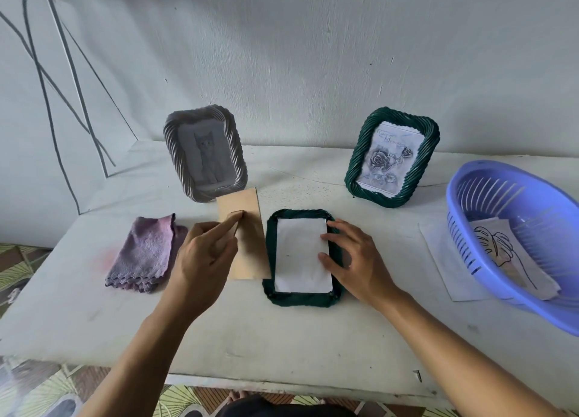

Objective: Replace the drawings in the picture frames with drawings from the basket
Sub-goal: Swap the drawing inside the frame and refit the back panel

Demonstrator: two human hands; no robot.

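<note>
**Green frame lies face down, its back open**

The small dark green frame [300, 301] lies flat, face down, at the middle of the white table [282, 341]. Its woven rim rings a white sheet [297, 260] that sits blank side up in the opening. The right hand [354, 263] is loosely spread. Its thumb and forefinger tips rest on the sheet's right edge, and nothing is gripped.

Just left of the frame lies a brown backing board [247, 250], touching the frame's left rim. The left hand [203, 260] pinches the small flap that stands up from the board.

Behind, a grey frame [205, 153] with a cat drawing stands upright, its foot at the board's far end. A larger green frame [391, 158] with a rose drawing stands to the right. A folded purple cloth [144, 253] lies left of the left hand. At the right edge, a blue slotted basket [460, 228] holds a leaf drawing [501, 244] and rests on a loose paper [438, 260].
</note>
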